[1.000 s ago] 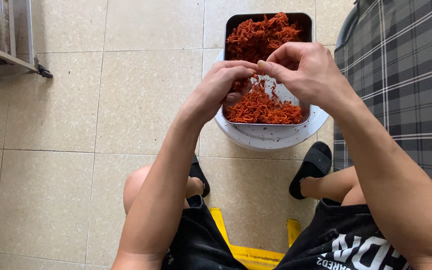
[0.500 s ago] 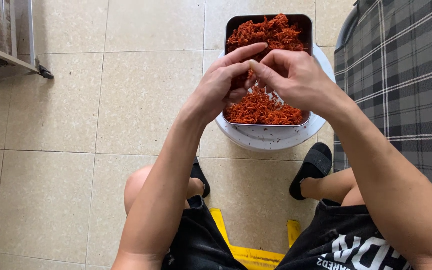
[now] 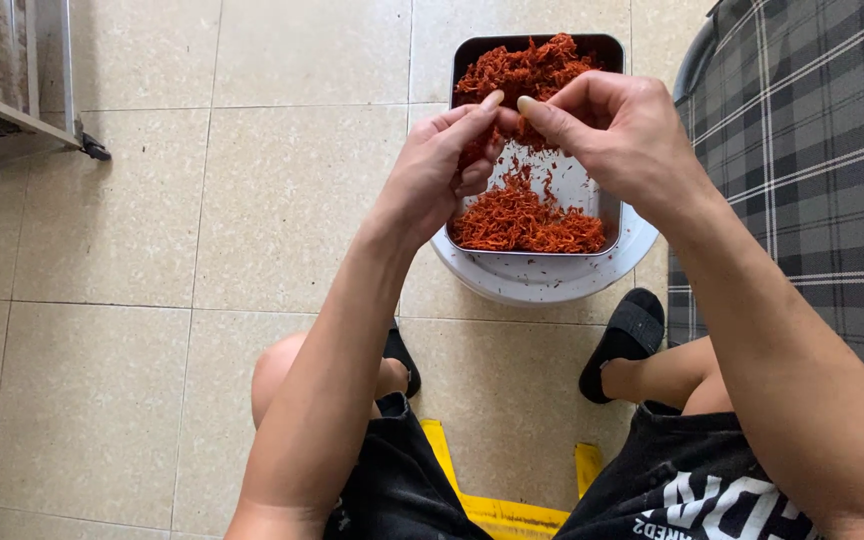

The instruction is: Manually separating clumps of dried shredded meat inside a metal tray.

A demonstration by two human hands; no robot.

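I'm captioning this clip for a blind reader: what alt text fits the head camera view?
Two bare hands, left hand and right hand, meet fingertip to fingertip above a rectangular metal tray of shredded red-orange strands. The tray sits on a round white basin on a beige tiled floor, with black sandals below.

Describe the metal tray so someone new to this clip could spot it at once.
Start at the beige tiled floor and look to the top centre, just left of the grey plaid fabric. There a white round basin carries the tray, below both hands. It is the only rectangular steel container, heaped with red-orange shreds.
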